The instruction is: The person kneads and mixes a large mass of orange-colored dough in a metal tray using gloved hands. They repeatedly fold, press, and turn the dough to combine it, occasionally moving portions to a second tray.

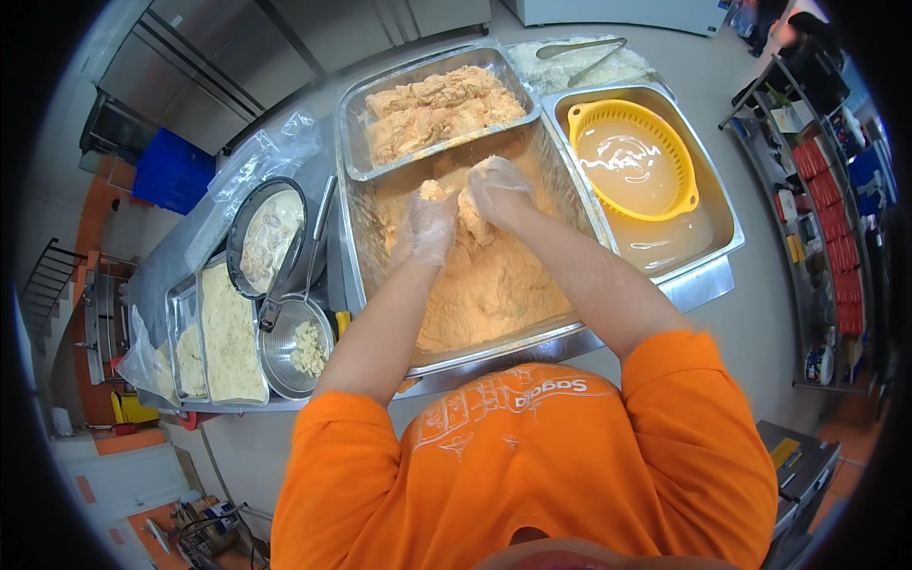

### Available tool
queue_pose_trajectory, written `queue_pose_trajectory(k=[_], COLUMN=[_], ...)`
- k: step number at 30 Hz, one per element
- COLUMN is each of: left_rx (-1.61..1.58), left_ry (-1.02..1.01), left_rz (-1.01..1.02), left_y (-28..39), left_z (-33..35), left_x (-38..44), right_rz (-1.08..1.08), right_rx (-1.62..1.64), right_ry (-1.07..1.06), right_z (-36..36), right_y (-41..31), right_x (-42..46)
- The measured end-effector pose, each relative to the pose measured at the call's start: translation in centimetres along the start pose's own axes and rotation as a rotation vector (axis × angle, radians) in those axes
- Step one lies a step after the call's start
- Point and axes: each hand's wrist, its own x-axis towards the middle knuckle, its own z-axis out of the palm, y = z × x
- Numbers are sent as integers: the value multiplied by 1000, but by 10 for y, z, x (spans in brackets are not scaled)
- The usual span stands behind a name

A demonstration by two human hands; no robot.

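Both my hands wear clear plastic gloves dusted with flour, over a deep steel pan of orange-tinted breading flour (491, 299). My left hand (426, 226) grips a flour-coated piece of meat (432, 190) that shows at its fingertips. Close beside it, my right hand (502, 187) is curled around a coated piece (472, 214) hanging between the two hands. Whether this is one piece or two, I cannot tell. A steel tray (348, 139) rests across the far end of the pan, with several coated pieces (442, 107) lined up in it.
On the right, a yellow colander (695, 203) sits in cloudy liquid in a steel pan (727, 235). Metal tongs (584, 53) lie behind it. To the left stand a black-rimmed pot of pieces in white batter (271, 242), a wire strainer (274, 356) and a tray of pale crumbs (229, 328).
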Motion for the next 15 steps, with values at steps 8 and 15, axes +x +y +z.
queue_pose_trajectory(k=[8, 15], left_rx=[596, 77], left_ry=[-91, -314], left_rz=[18, -5], left_y=[19, 4], left_z=[-17, -12], left_x=[-3, -7], right_rz=[-119, -5], right_rx=[-404, 165], right_ry=[-286, -348], right_z=[54, -3], right_y=[74, -23], right_x=[41, 2])
